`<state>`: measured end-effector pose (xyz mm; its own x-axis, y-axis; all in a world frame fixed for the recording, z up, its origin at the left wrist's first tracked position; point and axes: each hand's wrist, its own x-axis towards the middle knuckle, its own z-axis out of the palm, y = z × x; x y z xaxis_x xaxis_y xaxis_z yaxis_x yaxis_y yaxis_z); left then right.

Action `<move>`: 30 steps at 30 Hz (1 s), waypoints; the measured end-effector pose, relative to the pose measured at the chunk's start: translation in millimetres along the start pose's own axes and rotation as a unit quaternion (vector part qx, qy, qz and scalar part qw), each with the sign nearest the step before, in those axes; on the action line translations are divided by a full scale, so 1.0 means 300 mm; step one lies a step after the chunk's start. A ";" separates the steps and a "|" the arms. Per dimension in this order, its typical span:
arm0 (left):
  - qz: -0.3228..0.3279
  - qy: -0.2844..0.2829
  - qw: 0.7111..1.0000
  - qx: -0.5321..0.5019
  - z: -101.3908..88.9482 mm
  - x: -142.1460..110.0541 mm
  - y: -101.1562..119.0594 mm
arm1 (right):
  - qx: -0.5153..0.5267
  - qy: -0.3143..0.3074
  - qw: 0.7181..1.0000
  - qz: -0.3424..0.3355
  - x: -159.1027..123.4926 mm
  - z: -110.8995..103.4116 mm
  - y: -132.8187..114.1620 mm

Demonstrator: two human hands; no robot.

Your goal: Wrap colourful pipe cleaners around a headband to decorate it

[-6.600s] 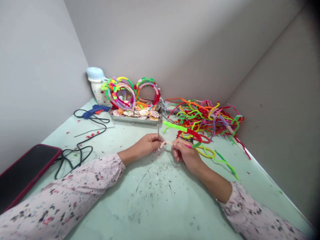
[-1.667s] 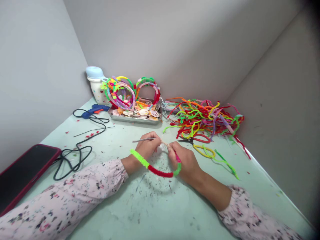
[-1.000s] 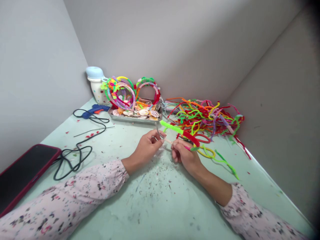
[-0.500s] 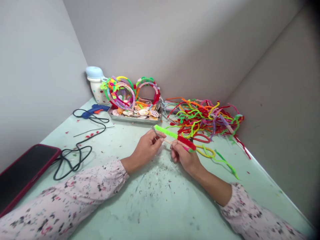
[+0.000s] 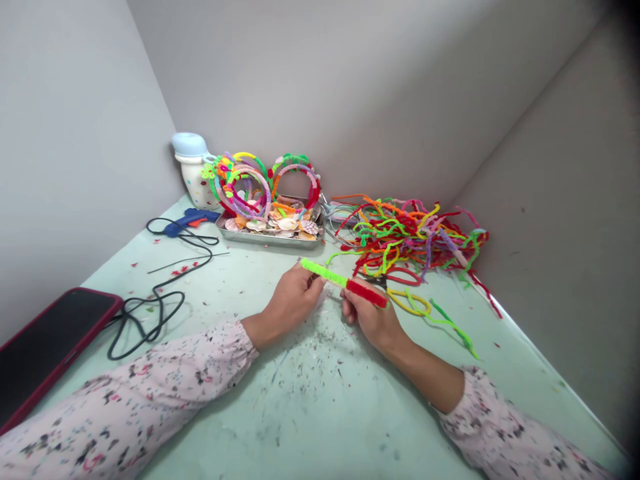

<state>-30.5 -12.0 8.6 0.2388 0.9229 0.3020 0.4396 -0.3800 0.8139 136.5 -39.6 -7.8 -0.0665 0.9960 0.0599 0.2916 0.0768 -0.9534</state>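
pale-green speckled tabletop [image 5: 325,407] runs down to bottom of view, right edge well apart from right hand [image 5: 374,321] | red-and-yellow-handled scissors [image 5: 383,281] just beside it | right hand: fingers curled round lime-and-red fuzzy chenille band [image 5: 345,283] | left hand [image 5: 291,295]: thumb and finger pinching band, contact partly hidden | band slants across gap between hands, lime end at left

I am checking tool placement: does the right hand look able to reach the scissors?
Probably yes: the scissors lie just beyond the right hand, their yellow handle mostly uncovered, though that hand should release the band first.
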 end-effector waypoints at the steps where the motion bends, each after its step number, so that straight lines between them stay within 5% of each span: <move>1: 0.000 0.000 1.000 0.006 0.000 0.000 0.001 | -0.002 0.000 1.000 -0.002 -0.001 0.000 0.000; 30: -0.018 -0.012 0.998 0.057 0.002 0.010 -0.003 | -0.027 -0.007 1.000 -0.012 -0.001 -0.005 -0.003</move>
<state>-29.7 -8.8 8.5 0.2404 0.9352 0.2602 0.5442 -0.3518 0.7616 137.7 -39.9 -6.5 -0.0875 0.9931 0.0777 0.3409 0.1032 -0.9344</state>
